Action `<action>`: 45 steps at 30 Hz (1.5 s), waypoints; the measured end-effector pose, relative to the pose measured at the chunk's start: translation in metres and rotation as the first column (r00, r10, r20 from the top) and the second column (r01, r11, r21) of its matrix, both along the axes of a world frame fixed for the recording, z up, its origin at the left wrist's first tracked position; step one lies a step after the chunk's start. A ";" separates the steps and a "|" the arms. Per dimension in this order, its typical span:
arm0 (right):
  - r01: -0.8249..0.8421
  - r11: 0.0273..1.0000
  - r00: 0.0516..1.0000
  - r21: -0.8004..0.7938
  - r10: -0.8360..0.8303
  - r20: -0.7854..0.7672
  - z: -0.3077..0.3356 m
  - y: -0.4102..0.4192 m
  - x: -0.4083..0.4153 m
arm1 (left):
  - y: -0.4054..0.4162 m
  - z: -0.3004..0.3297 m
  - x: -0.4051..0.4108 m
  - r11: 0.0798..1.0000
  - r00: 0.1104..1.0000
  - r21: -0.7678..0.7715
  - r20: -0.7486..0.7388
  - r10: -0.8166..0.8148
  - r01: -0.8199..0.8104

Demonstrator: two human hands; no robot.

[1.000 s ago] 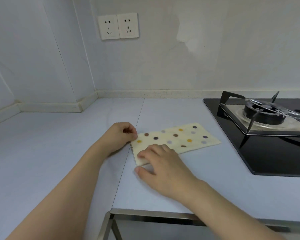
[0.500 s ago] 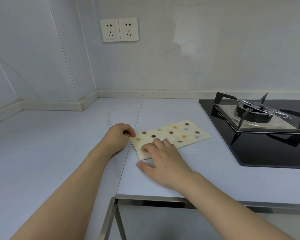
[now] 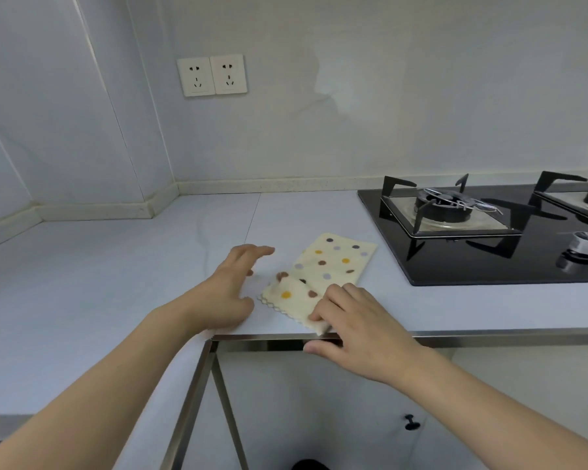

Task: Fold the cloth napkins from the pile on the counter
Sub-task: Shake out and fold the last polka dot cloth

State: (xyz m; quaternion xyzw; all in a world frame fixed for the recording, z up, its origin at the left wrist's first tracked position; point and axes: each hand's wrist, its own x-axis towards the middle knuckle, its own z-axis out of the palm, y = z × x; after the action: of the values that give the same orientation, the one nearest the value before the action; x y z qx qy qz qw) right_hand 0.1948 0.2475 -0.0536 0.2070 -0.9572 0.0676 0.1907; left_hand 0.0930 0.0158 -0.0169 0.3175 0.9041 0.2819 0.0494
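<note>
Nearest: right hand (image 3: 360, 329) sits on the near corner of the cream, polka-dotted cloth napkin with the scalloped edge (image 3: 323, 276), right at the steel-trimmed front lip of the pale blue-grey counter (image 3: 116, 266). Fingers curled, tips pressing or pinching that corner; can't tell whether the thumb is under the cloth, it hangs out over the lip.

Left hand (image 3: 231, 290) is just left of the napkin, off the cloth, fingers straight and slightly spread, holding nothing.

Napkin looks already folded into a narrow strip, angled from the front lip back toward the black glass gas hob (image 3: 489, 252). Near-left end has a small flap turned up. No other napkins in view.

My read: next is the cross fold.
- Flatten the turned-up flap first, else it gets creased in.
- Pull the strip back from the lip; the near corner could slide off.
- Left hand pins the middle, right hand carries the near end onto the far end.
- Match scalloped edges before pressing.
- Keep the far end short of the hob.

Behind: white double wall socket (image 3: 212, 75), irrelevant.
</note>
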 end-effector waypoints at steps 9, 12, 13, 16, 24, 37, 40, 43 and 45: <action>0.022 1.000 0.997 0.000 -0.022 -0.068 0.006 0.009 0.016 | 0.025 0.013 0.044 0.943 0.974 -0.331 -0.204 -0.097 0.025; 0.015 0.999 0.998 0.050 -0.012 -0.069 0.002 0.010 0.022 | 0.027 0.013 0.053 0.936 0.971 -0.352 -0.218 -0.102 0.019; 0.016 1.000 0.997 0.021 -0.015 -0.080 0.004 0.010 0.024 | 0.027 0.013 0.055 0.934 0.971 -0.355 -0.214 -0.111 0.028; 0.026 0.984 0.999 -0.177 -0.032 -0.033 0.011 0.011 0.027 | 0.024 0.015 0.059 0.941 0.971 -0.336 -0.206 -0.119 0.044; 0.174 0.859 0.962 -0.482 -0.043 0.270 0.037 0.028 0.038 | 0.038 0.032 0.055 0.964 0.990 -0.264 -0.125 -0.060 0.025; 0.416 0.596 0.905 -0.687 -0.197 0.377 0.067 0.076 -0.041 | 0.104 0.037 -0.011 0.926 0.935 0.275 0.313 0.168 -0.258; 0.462 0.622 0.885 -0.632 -0.271 0.380 0.061 0.087 -0.073 | 0.126 0.029 -0.036 0.887 0.920 0.307 0.296 0.257 -0.347; 0.493 0.703 0.866 -0.512 -0.343 0.363 0.052 0.097 -0.096 | 0.144 0.019 -0.059 0.899 0.926 0.251 0.212 0.312 -0.360; 0.490 0.786 0.861 -0.377 -0.370 0.348 0.044 0.102 -0.104 | 0.151 0.011 -0.069 0.933 0.941 0.141 0.131 0.313 -0.331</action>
State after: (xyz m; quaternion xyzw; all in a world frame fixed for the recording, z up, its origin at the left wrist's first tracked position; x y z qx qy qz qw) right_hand 0.0911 0.3500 -0.0096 -0.0790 -0.9525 0.2689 0.1189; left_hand 0.0241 0.1670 -0.0059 0.1525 0.9143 0.3745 0.0247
